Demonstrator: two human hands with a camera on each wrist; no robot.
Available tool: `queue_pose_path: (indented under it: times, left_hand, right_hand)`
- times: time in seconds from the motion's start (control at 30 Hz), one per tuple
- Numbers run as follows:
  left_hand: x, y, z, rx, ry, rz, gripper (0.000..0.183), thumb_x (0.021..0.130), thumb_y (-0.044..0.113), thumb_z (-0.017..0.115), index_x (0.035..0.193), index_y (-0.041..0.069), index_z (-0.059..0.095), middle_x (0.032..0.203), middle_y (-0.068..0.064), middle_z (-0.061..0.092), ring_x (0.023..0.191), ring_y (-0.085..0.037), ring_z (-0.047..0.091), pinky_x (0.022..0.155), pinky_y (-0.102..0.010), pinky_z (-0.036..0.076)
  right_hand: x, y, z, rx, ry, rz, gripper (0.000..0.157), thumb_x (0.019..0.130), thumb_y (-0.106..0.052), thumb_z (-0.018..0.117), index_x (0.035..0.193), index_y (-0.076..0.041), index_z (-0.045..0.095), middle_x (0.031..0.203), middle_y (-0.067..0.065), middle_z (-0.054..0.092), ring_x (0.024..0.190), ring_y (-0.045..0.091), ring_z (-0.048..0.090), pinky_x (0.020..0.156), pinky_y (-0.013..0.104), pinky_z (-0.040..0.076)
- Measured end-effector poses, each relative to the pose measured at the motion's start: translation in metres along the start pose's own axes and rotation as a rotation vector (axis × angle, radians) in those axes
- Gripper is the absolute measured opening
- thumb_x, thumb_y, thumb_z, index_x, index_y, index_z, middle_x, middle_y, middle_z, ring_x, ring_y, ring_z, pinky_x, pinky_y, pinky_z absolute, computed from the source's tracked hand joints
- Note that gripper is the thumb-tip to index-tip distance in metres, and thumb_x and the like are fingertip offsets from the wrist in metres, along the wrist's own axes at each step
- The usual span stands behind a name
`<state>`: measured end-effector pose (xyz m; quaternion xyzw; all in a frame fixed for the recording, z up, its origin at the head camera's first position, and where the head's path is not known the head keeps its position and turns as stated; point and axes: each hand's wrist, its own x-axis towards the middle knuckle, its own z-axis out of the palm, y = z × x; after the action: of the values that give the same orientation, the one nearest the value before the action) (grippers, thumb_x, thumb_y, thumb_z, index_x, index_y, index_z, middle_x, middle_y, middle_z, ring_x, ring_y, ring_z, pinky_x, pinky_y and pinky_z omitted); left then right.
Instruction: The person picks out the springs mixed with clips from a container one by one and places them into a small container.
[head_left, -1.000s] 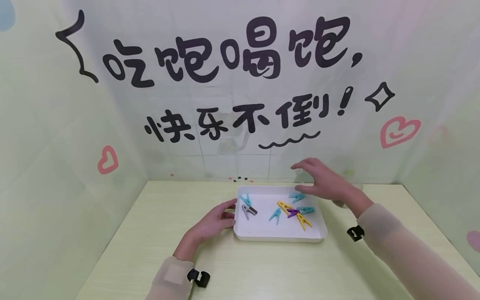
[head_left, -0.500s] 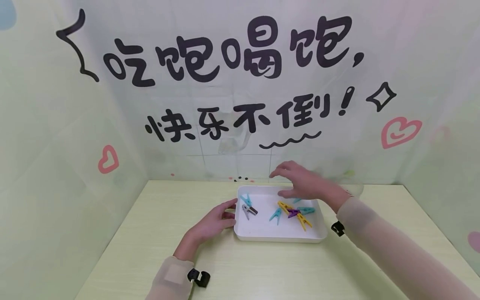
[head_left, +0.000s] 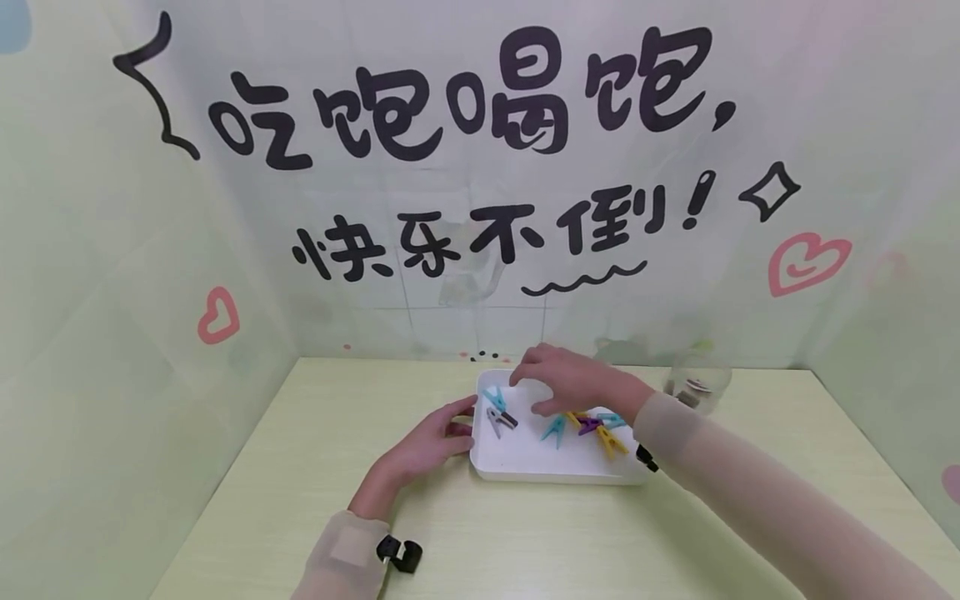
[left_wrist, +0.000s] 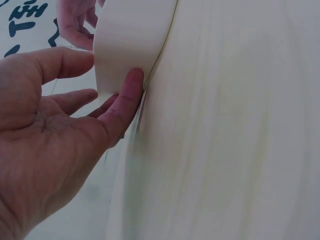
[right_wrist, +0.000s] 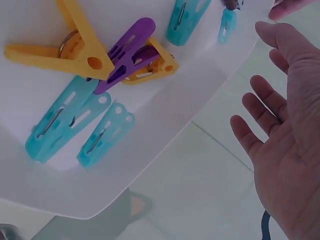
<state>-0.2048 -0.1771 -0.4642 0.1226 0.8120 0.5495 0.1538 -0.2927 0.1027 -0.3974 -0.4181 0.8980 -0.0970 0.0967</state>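
A white rectangular tray (head_left: 517, 465) stands on the table with clothespins in it. My left hand (head_left: 429, 440) touches the tray's left wall; in the left wrist view its fingers and thumb lie loosely against the outside. Over the tray's far part hangs my right hand (head_left: 572, 380), fingers spread and nothing between them. A grey clothespin (head_left: 497, 422) and a teal clothespin (head_left: 495, 399) lie near the left wall. On the right lie a purple clothespin (right_wrist: 129, 52), a yellow clothespin (head_left: 610, 442) and several more in teal and yellow, partly hidden by the right hand and forearm.
A clear glass jar (head_left: 701, 385) stands behind the right forearm, near the back edge of the pale wooden table (head_left: 540, 542). Printed cloth walls (head_left: 360, 333) with black lettering enclose the table at the back and sides.
My right hand has moved left and lower across the tray, from its right rear corner toward its middle, uncovering the jar. The left hand and the clothespins have stayed in place.
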Motion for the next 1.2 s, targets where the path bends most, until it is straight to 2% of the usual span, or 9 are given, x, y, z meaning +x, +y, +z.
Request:
queue_pose_path:
  times: [0.33,0.47,0.7,0.93,1.2]
  left_hand:
    - [0.001,0.001,0.0,0.002,-0.015,0.006,0.068,0.103,0.005,0.063,0.165,0.005,0.035,0.154,-0.014,0.05,0.128,-0.031,0.059,0.107,-0.046,0.052]
    - [0.002,0.001,-0.001,-0.001,-0.025,0.029,0.068,0.103,0.002,0.062,0.164,0.002,0.035,0.153,-0.017,0.051,0.128,-0.033,0.059,0.107,-0.045,0.052]
    - [0.002,0.003,-0.002,-0.024,-0.038,0.042,0.068,0.102,0.001,0.061,0.165,0.0,0.033,0.155,-0.02,0.049,0.13,-0.036,0.058,0.107,-0.046,0.051]
    - [0.002,0.003,-0.002,-0.022,-0.032,0.04,0.068,0.102,0.0,0.061,0.165,-0.001,0.033,0.155,-0.02,0.049,0.13,-0.036,0.059,0.107,-0.046,0.052]
    - [0.001,0.001,-0.001,-0.023,-0.028,0.034,0.068,0.102,0.001,0.061,0.164,-0.001,0.033,0.155,-0.02,0.049,0.13,-0.036,0.059,0.107,-0.046,0.052]
  right_hand:
    - [0.018,-0.01,0.013,-0.099,-0.078,-0.023,0.046,0.094,-0.033,0.084,0.138,-0.032,0.069,0.141,-0.002,0.06,0.131,0.02,0.05,0.111,0.043,0.048]
    - [0.023,-0.012,0.017,-0.138,-0.102,-0.036,0.041,0.094,-0.031,0.083,0.133,-0.033,0.07,0.136,-0.002,0.059,0.125,0.019,0.05,0.108,0.04,0.048]
    - [0.025,-0.017,0.021,-0.163,-0.098,-0.076,0.035,0.095,-0.029,0.083,0.128,-0.03,0.072,0.131,0.0,0.059,0.12,0.019,0.052,0.107,0.04,0.047]
    - [0.028,-0.016,0.026,-0.18,-0.088,-0.095,0.035,0.095,-0.029,0.082,0.129,-0.03,0.072,0.131,0.0,0.058,0.128,0.022,0.052,0.112,0.043,0.045]
    - [0.031,-0.018,0.029,-0.18,-0.088,-0.102,0.031,0.095,-0.028,0.081,0.125,-0.028,0.075,0.127,-0.001,0.059,0.119,0.019,0.052,0.107,0.04,0.047]
